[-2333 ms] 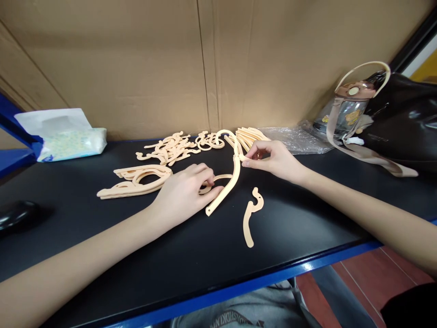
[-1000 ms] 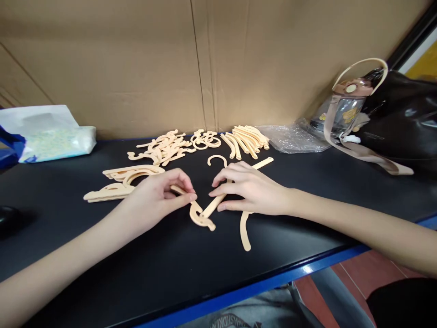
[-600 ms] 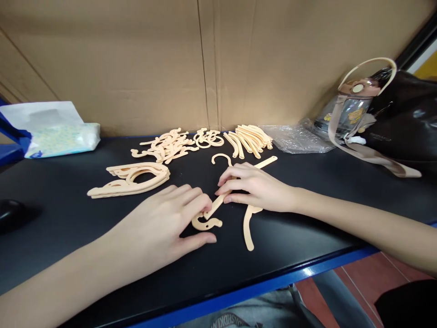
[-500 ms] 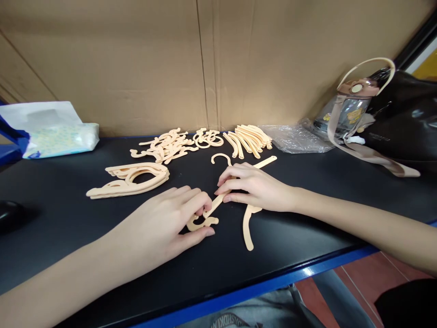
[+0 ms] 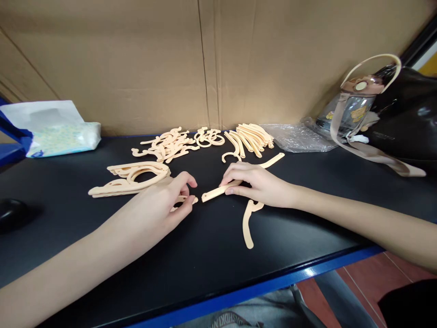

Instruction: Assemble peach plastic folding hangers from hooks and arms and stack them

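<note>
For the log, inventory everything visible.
Folded plastic hangers: several, peach, left
Hooked plastic arms: many, peach, rear left
Round hooks: several, peach, rear
Curved plastic bars: many, peach, rear
Hooked plastic assembly: one, peach, right grip
Loose hooked piece: one, peach, front
Held piece: one, peach, left grip
Tissue pack: one, white, left
Computer mouse: one, black, left
Plastic film: one, clear, rear
Plastic bottle: one, clear, right
Glossy bag: one, black, right
Table: one, black, beneath
Cardboard: one, brown, behind
Tiles: several, red, below
Cloth: one, grey, bottom
Left hand: one, centre
Right hand: one, centre
</note>
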Demonstrator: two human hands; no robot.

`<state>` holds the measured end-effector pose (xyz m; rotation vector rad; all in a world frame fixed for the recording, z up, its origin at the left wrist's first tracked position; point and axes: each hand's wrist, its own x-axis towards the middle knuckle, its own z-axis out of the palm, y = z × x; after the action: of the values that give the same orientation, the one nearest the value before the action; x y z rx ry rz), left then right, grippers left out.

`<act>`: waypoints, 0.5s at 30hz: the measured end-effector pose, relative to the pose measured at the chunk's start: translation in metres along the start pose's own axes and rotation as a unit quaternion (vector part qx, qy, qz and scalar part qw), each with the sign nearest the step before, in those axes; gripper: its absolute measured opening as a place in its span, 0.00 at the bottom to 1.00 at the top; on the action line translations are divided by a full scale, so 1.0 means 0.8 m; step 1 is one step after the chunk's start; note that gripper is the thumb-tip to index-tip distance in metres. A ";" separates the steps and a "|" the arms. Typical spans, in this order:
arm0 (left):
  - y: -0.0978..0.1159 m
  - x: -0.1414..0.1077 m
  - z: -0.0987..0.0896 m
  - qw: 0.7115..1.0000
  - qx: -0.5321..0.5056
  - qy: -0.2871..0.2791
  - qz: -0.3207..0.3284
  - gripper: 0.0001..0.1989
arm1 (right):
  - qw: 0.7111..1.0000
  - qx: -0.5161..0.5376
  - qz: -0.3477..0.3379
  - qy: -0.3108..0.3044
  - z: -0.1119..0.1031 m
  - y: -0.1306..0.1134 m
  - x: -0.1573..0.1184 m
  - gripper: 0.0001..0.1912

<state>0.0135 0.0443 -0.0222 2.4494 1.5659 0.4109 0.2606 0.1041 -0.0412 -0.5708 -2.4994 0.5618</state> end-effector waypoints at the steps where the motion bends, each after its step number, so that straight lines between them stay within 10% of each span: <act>1: -0.001 0.000 0.000 1.000 0.000 -0.003 -0.005 0.12 | 1.000 0.005 0.003 0.000 0.000 0.000 0.000 0.05; 15: 0.001 0.004 0.003 0.999 -0.030 0.007 -0.035 0.18 | 1.000 0.015 0.005 -0.009 -0.001 -0.001 -0.001 0.05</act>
<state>0.0165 0.0471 -0.0236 2.3449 1.6155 0.4567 0.2615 0.1036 -0.0402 -0.5693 -2.5024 0.6106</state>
